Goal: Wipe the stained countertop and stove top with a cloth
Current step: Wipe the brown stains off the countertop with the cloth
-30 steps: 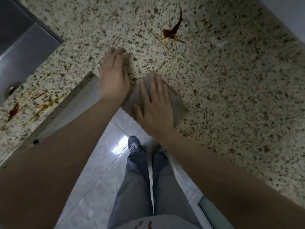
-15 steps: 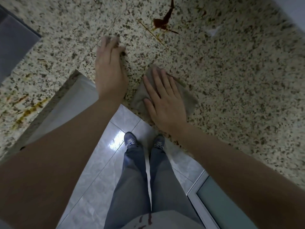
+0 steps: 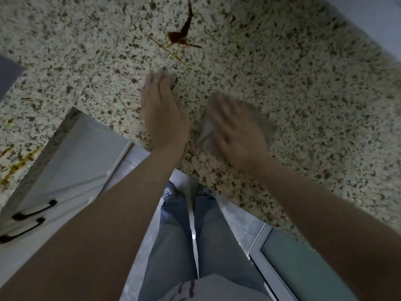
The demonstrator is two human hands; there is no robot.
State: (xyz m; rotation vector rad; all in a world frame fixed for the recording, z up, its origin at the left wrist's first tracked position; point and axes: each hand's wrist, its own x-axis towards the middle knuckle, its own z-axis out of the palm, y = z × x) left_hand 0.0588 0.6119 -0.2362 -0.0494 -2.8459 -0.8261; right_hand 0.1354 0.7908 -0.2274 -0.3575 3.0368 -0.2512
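Filling most of the view, a speckled granite counter (image 3: 303,105) is seen from above, its near edge running around a corner at the centre. To the left, below the counter edge, white cabinet fronts (image 3: 71,161) are visible with 2 black handles (image 3: 32,211) near the lower left. A frosted glass door panel (image 3: 303,268) in a pale frame is seen at the lower right. Between them, grey floor tiles (image 3: 234,229) are shown, with the person's legs in blue jeans (image 3: 195,246) and 2 shoes standing on them.

The right hand (image 3: 236,135) is laid flat, fingers spread and straight, on a grey cloth (image 3: 264,124), which is pressed onto the counter just right of the corner; both are blurred. The left hand (image 3: 162,114) is held edge-on beside it, fingers straight and together, nothing gripped; whether its fingertips touch the counter cannot be told. The 2 hands are near each other but apart.

Farther back, a dark red-brown stain (image 3: 180,35) with a long tail is seen on the counter, well beyond the cloth, and a thin yellowish streak (image 3: 171,53) is drawn beside it. More yellow-brown streaks (image 3: 19,164) are seen on the counter at the far left edge. A dark grey surface (image 3: 8,72) is cut off at the left.
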